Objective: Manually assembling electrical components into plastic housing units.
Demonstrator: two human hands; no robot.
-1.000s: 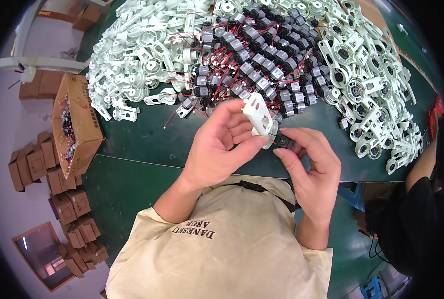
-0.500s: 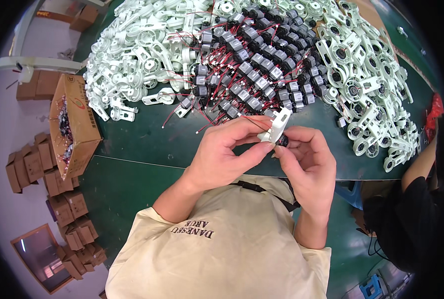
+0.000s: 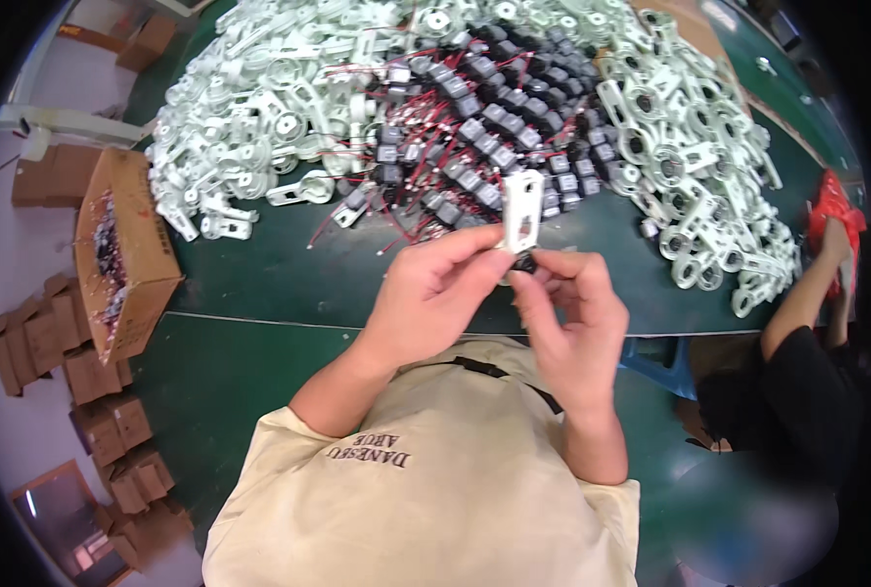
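Above the near edge of the table I hold a white plastic housing (image 3: 523, 201), its slotted arm standing upright. My left hand (image 3: 421, 298) pinches its lower end between thumb and forefinger. From the other side, my right hand (image 3: 577, 313) is closed with its fingertips on a small black part (image 3: 524, 262) at the base of the housing. My fingers partly cover that join, so how the two sit together cannot be made out. Just beyond my hands lies a heap of small grey-and-black motors (image 3: 494, 122) with red and dark wires.
White plastic housings (image 3: 259, 117) are heaped at the left; housings with black inserts (image 3: 690, 176) cover the right. A cardboard box (image 3: 147, 245) of wired parts stands at the table's left. A co-worker's arm (image 3: 802, 284) reaches a red bag (image 3: 826, 220) at the right edge.
The white housing has turned from a slant to upright, its slotted face now showing. Both hands keep hold and sit slightly further left in the picture. More of the co-worker's arm shows.
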